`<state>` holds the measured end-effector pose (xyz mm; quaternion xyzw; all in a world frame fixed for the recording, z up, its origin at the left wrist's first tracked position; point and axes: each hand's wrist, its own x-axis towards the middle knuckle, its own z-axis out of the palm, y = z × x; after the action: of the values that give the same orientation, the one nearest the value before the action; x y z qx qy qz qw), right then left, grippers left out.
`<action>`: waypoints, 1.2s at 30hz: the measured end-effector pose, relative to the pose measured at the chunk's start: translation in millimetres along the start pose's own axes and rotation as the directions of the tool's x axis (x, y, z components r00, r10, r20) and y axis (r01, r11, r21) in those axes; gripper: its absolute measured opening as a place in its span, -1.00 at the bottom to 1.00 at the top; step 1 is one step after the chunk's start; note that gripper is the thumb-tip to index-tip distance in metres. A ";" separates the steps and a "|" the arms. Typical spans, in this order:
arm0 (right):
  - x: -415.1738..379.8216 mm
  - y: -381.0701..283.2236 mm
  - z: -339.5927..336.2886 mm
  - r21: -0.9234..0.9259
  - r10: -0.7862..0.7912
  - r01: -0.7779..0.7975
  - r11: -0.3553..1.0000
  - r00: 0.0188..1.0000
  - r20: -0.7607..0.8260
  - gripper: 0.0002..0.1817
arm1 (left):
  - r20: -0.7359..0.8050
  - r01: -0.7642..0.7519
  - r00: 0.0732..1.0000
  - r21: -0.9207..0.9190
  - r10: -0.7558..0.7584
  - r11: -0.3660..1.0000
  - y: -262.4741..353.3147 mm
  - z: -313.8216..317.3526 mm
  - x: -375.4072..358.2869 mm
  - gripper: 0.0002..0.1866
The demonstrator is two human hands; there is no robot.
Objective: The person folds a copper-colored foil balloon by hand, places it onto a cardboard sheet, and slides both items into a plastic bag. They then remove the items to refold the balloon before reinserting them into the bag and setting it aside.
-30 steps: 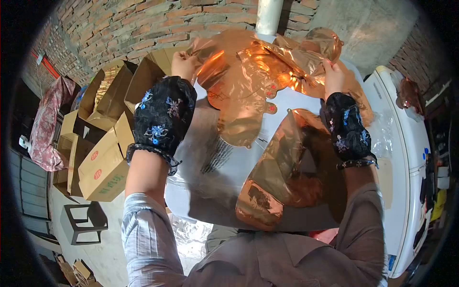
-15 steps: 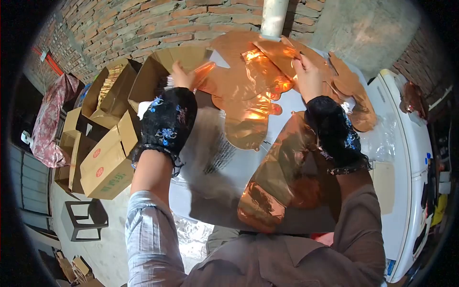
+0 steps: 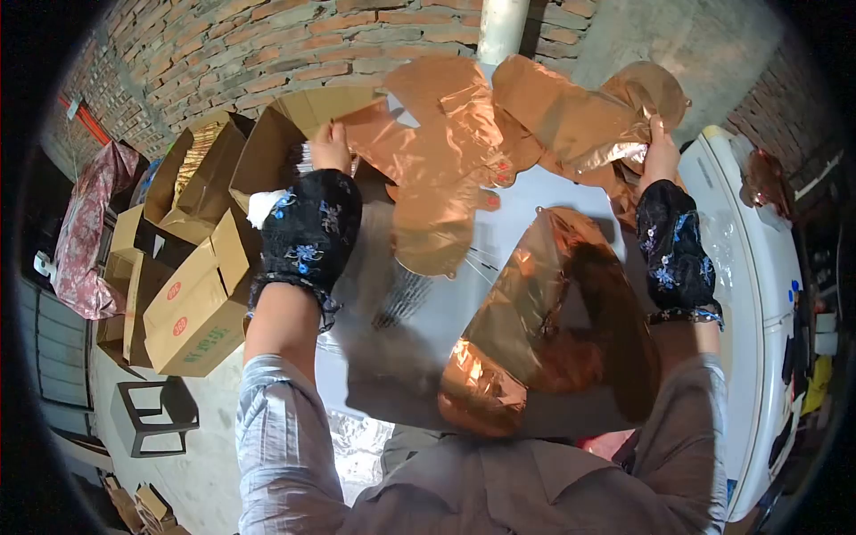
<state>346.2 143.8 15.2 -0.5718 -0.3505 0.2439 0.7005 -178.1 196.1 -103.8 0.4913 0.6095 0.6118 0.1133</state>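
A flat, uninflated copper-coloured foil balloon (image 3: 437,152) with a triangular cut-out spreads over the far part of the table. My left hand (image 3: 330,149) pinches its left tip. Out to the right, my right hand (image 3: 660,156) is closed on the edge of a wide copper foil section (image 3: 571,111), which is raised and creased between the hands. Under that section lies more copper foil, partly hidden. Nearer to me rests another flat copper foil balloon (image 3: 544,312), half in my shadow. Black embroidered cuffs cover both wrists.
The grey-white tabletop (image 3: 392,366) lies below the foil. Open cardboard boxes (image 3: 201,303) stand to the left, near a dark stool (image 3: 156,417) on the floor. A white appliance (image 3: 744,357) borders the right side. A brick wall (image 3: 357,40) and a pale pipe (image 3: 504,31) are behind.
My right hand has moved right, drawing the folded foil section open and outward. My left hand has shifted slightly left, and the balloon's left tip is now stretched flatter.
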 end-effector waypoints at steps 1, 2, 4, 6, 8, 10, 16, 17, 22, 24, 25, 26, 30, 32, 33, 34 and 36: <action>-8.4 -10.5 -5.5 -0.019 0.079 -0.079 0.997 0.997 0.015 -0.58 | -0.008 -0.065 0.998 -0.031 0.065 0.997 22.1 -8.0 3.3 -0.70; -14.4 -15.5 -6.3 -0.004 0.075 -0.075 0.997 0.997 0.035 -0.58 | -0.035 -0.105 0.994 -0.057 0.103 0.993 44.7 -12.1 7.2 -0.72; -18.8 -18.0 -10.1 0.043 0.029 -0.033 0.999 0.995 0.090 -0.58 | -0.133 -0.247 0.964 -0.119 0.231 0.962 79.4 -16.7 23.9 -0.74; -13.7 -15.3 -16.9 0.065 -0.022 0.013 0.998 0.988 0.152 -0.60 | -0.129 -0.308 0.949 -0.190 0.287 0.932 147.3 -39.6 14.8 -0.72; -8.4 -15.0 -23.7 0.049 -0.043 0.034 0.998 0.978 0.206 -0.59 | -0.105 -0.308 0.951 -0.248 0.291 0.918 194.7 -57.8 12.3 -0.79; -26.0 -30.6 -28.2 0.005 -0.081 0.081 0.997 0.974 0.211 -0.59 | -0.077 -0.373 0.926 -0.347 0.370 0.860 233.5 -71.7 9.7 -0.78; -84.0 -73.9 -63.6 -0.137 -0.195 0.232 0.963 0.950 0.243 -0.71 | 0.118 -0.394 0.840 -0.538 0.529 0.745 319.0 -105.1 -19.6 -0.38; -89.8 -78.1 -73.0 -0.173 -0.235 0.284 0.943 0.937 0.257 -0.73 | 0.112 -0.372 0.862 -0.521 0.494 0.768 327.0 -102.1 -25.7 -0.37; -114.0 -73.7 -112.1 -0.197 -0.315 0.374 0.906 0.908 0.276 -0.75 | 0.381 0.019 0.890 -0.580 0.250 0.815 369.6 -92.8 -82.5 -0.55; -116.3 -68.4 -125.7 -0.267 -0.331 0.391 0.881 0.912 0.243 -0.75 | 0.555 0.230 0.814 -0.579 0.171 0.782 372.6 -86.7 -98.8 -0.81; -118.4 -69.6 -132.4 -0.302 -0.338 0.397 0.867 0.913 0.229 -0.75 | 0.638 0.312 0.759 -0.534 0.131 0.786 376.5 -87.4 -106.0 -0.83; -122.7 -71.1 -139.7 -0.261 -0.332 0.388 0.884 0.914 0.234 -0.74 | 0.659 0.330 0.740 -0.533 0.137 0.779 377.7 -82.9 -111.5 -0.84; -124.7 -70.5 -160.1 -0.315 -0.264 0.328 0.891 0.937 0.229 -0.73 | 0.688 0.374 0.706 -0.565 0.170 0.736 388.2 -69.9 -139.0 -0.80; -123.0 -66.4 -163.3 -0.259 -0.271 0.323 0.910 0.938 0.216 -0.72 | 0.689 0.352 0.706 -0.540 0.162 0.765 388.6 -66.0 -145.2 -0.77; -123.5 -66.4 -163.7 -0.252 -0.290 0.337 0.907 0.934 0.208 -0.73 | 0.688 0.330 0.706 -0.527 0.165 0.783 386.9 -65.9 -148.6 -0.76; -124.8 -66.1 -163.1 -0.243 -0.309 0.352 0.904 0.930 0.199 -0.74 | 0.686 0.307 0.707 -0.513 0.169 0.802 386.1 -66.9 -151.8 -0.74; -127.6 -68.7 -159.2 -0.234 -0.293 0.329 0.915 0.939 0.178 -0.74 | 0.676 0.332 0.722 -0.526 0.148 0.783 391.4 -67.9 -160.2 -0.73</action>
<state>383.7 -66.8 38.9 -0.5771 -0.5142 0.1204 0.6229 30.6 -55.7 172.7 0.5839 0.3148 0.5424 0.5156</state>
